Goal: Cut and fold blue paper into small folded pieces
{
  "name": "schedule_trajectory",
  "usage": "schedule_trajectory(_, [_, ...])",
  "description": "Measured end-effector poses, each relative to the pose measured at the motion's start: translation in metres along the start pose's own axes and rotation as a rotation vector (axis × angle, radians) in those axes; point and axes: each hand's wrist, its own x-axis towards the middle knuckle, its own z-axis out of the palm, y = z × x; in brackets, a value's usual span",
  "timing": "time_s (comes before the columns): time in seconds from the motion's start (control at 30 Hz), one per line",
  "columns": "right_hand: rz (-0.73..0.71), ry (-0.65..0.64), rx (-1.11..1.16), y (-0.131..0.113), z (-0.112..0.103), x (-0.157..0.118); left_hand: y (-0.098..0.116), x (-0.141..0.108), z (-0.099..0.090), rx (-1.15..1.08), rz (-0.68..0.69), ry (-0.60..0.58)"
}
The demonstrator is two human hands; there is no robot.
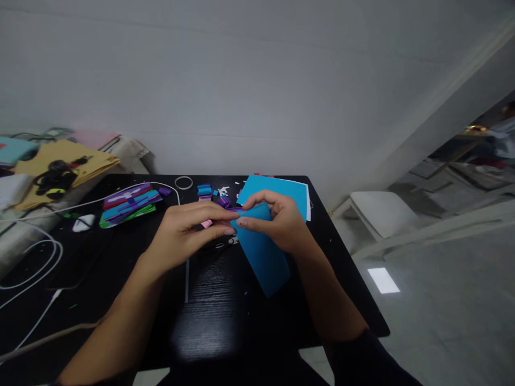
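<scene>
A sheet of blue paper [263,257] is held up over the black table, its long lower end hanging down to the right. My left hand [193,228] pinches its upper left corner between thumb and fingers. Round the upper edge, my right hand [277,217] grips the same sheet, with the thumb on the near face. Both hands' fingertips nearly meet at the corner. Beneath my left fingertips lie scissors [231,241], partly hidden. Behind my right hand rests a stack of blue and white paper [292,192]. Small purple and blue paper bundles [205,190] lie beyond my left hand.
A pile of coloured paper pieces [131,202] sits on the black table [217,316] at left, near a white mouse-like object [83,223]. White cables [42,230] cross the left side. A ring [184,183] lies at the back. A white stool [376,214] stands right.
</scene>
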Motion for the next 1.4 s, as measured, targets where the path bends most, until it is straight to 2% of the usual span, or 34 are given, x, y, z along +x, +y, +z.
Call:
schedule_trajectory(0.2, [0.031, -0.015, 0.063, 0.0008, 0.0012, -0.0013, -0.0016, -0.0016, 0.0005, 0.015, 0.019, -0.009])
schedule_trajectory(0.67, [0.064, -0.019, 0.050, -0.0011, 0.0005, -0.0022, 0.0018, -0.0019, 0.0006, 0.008, -0.014, -0.001])
schedule_trajectory(1.17, [0.036, 0.012, -0.016, -0.0011, 0.0012, -0.0031, 0.0022, -0.0015, 0.0007, 0.003, -0.011, -0.007])
schedule_trajectory(1.4, [0.049, 0.005, 0.019, 0.0002, 0.0009, -0.0020, 0.0010, -0.0019, 0.0000, 0.002, -0.014, -0.005])
